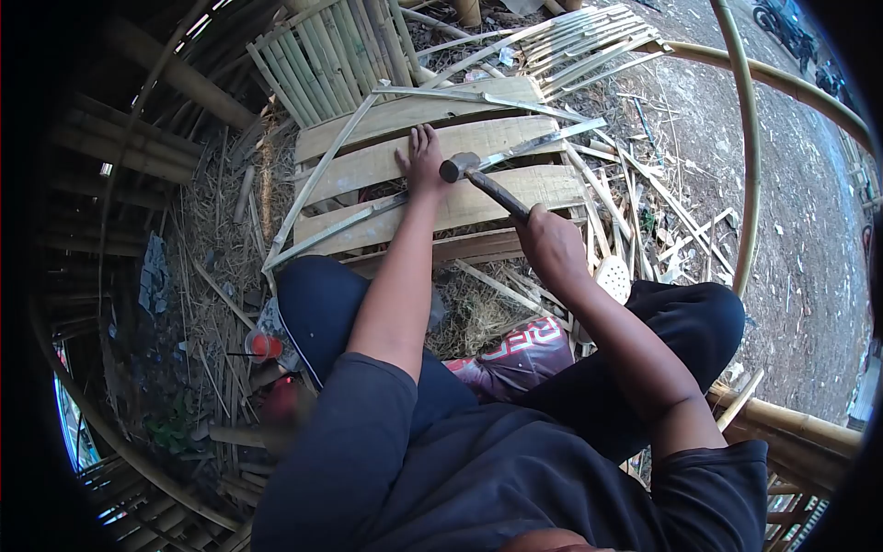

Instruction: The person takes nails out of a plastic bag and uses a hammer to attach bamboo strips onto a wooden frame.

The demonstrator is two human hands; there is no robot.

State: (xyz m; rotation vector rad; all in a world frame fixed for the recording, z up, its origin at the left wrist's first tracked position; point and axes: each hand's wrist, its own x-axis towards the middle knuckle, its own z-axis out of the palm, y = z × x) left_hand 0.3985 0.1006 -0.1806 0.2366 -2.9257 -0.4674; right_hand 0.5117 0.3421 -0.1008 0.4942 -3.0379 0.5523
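Hammer (501, 196) is between the hands: head just beside the left wrist, handle running back to the right. Right hand (554, 247) has fingers wrapped round the handle's rear end. Left hand (425, 166) is open, palm down, fingers spread over the wooden planks (354, 172); whether the fingertips pin anything small, can't tell.

Handling, my read: hammer is head-heavy, stiff, hard to damage. Rear-end hold gives swing; nearer the head gives control. Handle looks smooth, could slip in a sweaty palm.

Long bamboo strip (345, 224) runs slantwise across the planks, passing at the left wrist and hammer head. Likely light, springy, prone to splitting near its ends. Best held flat, fingers clear of the hammer face; edges may be sharp. Planks look stiff, moderately heavy, gaps between them; take by the long edges.

Further out: slatted bamboo panel (317, 74) beyond the left hand, second slatted panel (589, 51) beyond and right of it. Loose strips (676, 207) right of the right hand. Cup (266, 346) with red contents, left of the left forearm. Printed cloth (529, 354) nearer the body, between the forearms.
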